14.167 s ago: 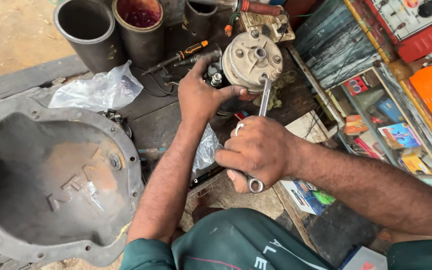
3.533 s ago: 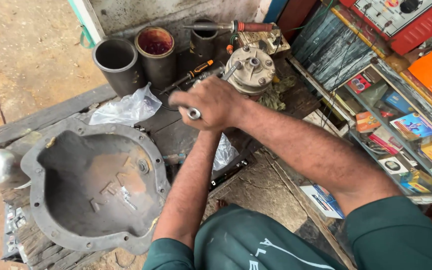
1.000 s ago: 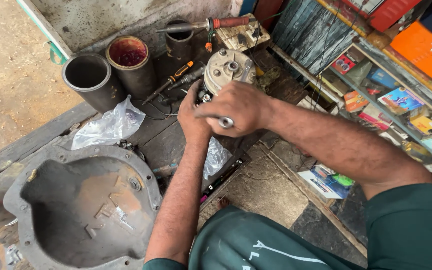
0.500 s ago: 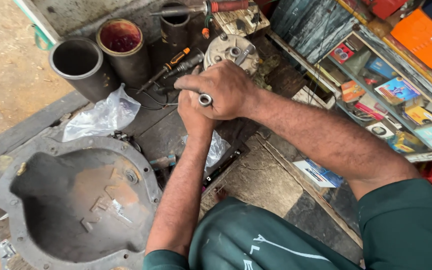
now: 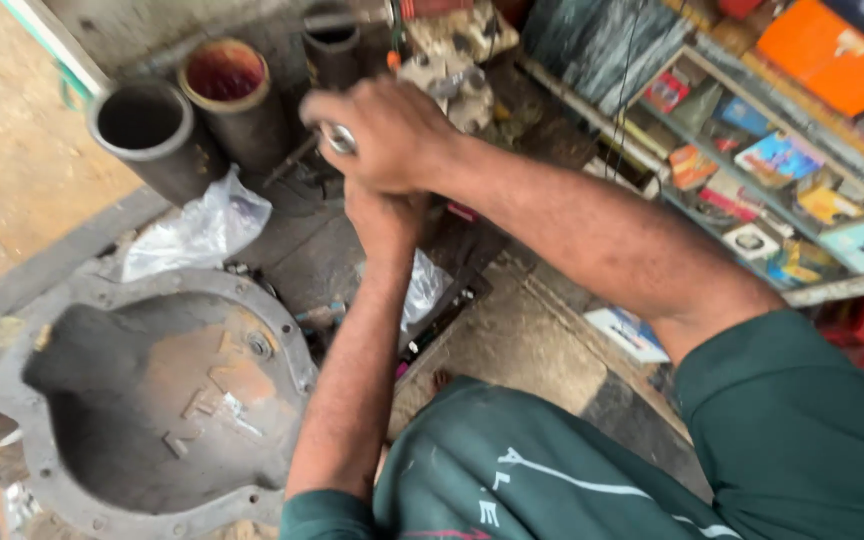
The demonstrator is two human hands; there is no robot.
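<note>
**Q:** How are the two hands set?

**A:** The right hand [image 5: 392,135] is closed in a fist around a metal tool handle [image 5: 338,137], whose round silvery end shows at the thumb side. The left hand [image 5: 384,215] lies directly beneath it, mostly hidden; whether its fingers are curled or spread cannot be told. Both sit just before the small grey machine part [image 5: 452,85] on the dark bench, which suggests the lower hand steadies while the upper one bears on the tool.

**Q:** What surrounds them?

**A:** Two upright dark cylinders [image 5: 147,130], one with a reddish interior [image 5: 224,75], stand left of the part. A crumpled clear plastic bag [image 5: 197,232] lies beside them, and a large rusty cast housing [image 5: 152,400] rests open side up at lower left. Shelves of coloured small boxes [image 5: 782,160] run along the right.

**Q:** What differs from half a second earlier?

**A:** The right fist has shifted up and nearer the part, the tool end now pointing left; the view is blurred, and the camera has closed in.
</note>
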